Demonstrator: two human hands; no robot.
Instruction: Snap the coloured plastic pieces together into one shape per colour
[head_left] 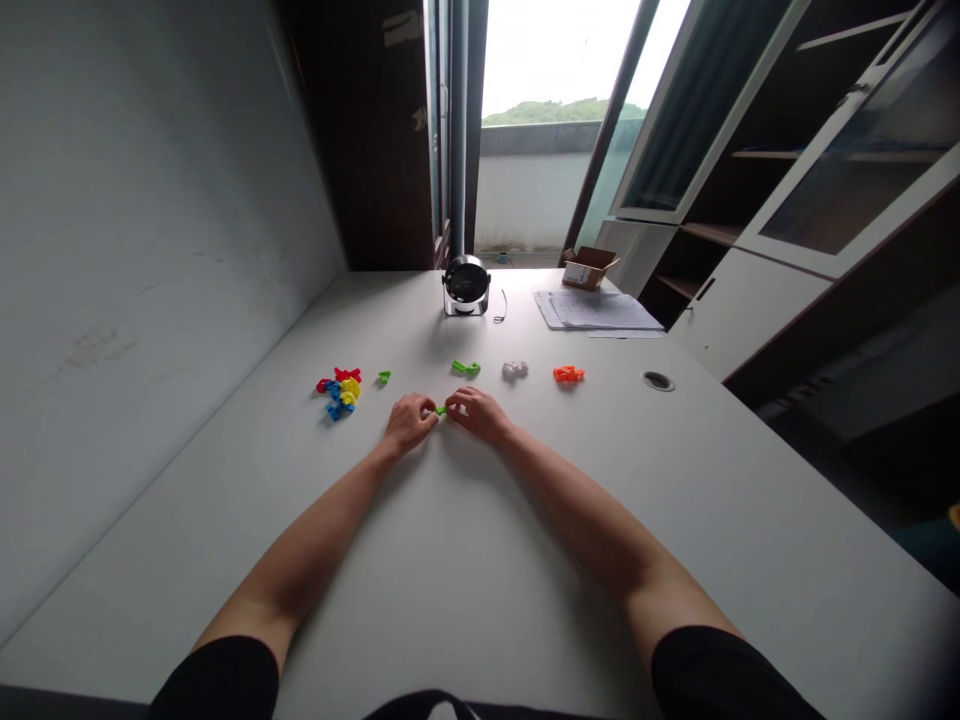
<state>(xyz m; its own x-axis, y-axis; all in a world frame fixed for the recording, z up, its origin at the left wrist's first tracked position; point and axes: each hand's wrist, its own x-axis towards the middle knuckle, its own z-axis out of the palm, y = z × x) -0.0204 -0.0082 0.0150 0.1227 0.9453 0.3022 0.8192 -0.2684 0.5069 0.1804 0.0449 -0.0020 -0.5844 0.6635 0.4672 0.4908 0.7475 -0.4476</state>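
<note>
Both hands meet on the white table (465,560) around a small green plastic piece (441,409). My left hand (409,421) pinches its left end, and my right hand (478,411) pinches its right end, fingers curled. Just beyond lies another green piece (466,368). A smaller green bit (384,377) lies to the left. A heap of red, yellow and blue pieces (340,390) sits further left. A white piece (514,370) and an orange piece (568,374) lie to the right.
A round black and silver device (466,285) stands at the table's far edge by the window. Papers (596,310) and a small open cardboard box (589,267) lie at the far right. A cable hole (658,380) is set in the tabletop. A wall runs along the left.
</note>
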